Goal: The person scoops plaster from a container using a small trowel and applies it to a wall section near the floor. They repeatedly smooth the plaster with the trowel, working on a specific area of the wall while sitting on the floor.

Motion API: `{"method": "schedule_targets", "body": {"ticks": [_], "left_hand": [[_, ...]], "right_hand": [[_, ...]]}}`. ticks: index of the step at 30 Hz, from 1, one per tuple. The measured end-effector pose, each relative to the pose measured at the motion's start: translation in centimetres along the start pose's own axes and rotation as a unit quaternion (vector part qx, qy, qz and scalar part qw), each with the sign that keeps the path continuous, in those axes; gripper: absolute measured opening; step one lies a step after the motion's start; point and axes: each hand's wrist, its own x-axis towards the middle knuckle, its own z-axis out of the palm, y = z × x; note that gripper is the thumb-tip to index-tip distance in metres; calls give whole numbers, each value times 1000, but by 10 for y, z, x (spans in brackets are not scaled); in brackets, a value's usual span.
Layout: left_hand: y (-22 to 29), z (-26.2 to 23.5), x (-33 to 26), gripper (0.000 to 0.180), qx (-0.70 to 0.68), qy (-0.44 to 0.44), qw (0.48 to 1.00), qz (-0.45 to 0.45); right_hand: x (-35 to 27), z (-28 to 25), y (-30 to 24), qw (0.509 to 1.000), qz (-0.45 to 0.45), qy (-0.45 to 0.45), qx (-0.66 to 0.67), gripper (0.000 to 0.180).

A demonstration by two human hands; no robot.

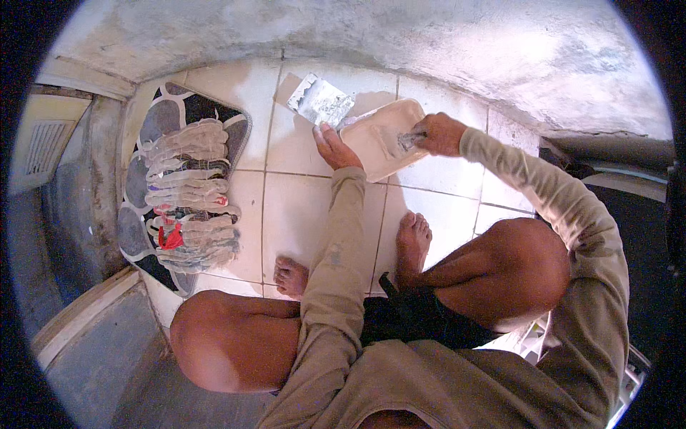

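My left hand [337, 149] has its fingers closed on the lower edge of a flat, squarish silver-white piece [321, 100] with grey smears, which casts shadows on the floor around it. Beside that hand is a shallow beige tray [368, 146], rectangular with rounded corners. Over the tray's right part, my right hand [441, 134] is closed round a small grey, shiny thing [409, 139]. Its kind is hard to make out, since the fingers cover much of it. A grey patch marks the tray's inside beneath it.
Bundled off-white work gloves [189, 179] with a red scrap [170, 236] lie on a grey-and-black patterned mat [164, 114] to the left. A rough plastered wall [429, 43] bounds the far side of the tiled floor [300, 207]. My bare feet and bent knees frame the near side.
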Motion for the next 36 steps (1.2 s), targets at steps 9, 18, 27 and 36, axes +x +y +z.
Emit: {"method": "schedule_targets", "body": {"ticks": [9, 18, 27, 36], "left_hand": [[11, 6, -12, 56, -1, 33, 999, 4], [-8, -5, -2, 52, 111, 3, 984, 138], [-26, -8, 6, 53, -82, -9, 997, -11], [44, -48, 41, 54, -111, -78, 990, 39]], "right_hand": [[-17, 22, -79, 999, 17, -17, -41, 25], [1, 38, -89, 996, 30, 41, 77, 20], [-6, 12, -7, 941, 69, -50, 327, 35], [-96, -1, 45, 826, 40, 31, 562, 25]]}}
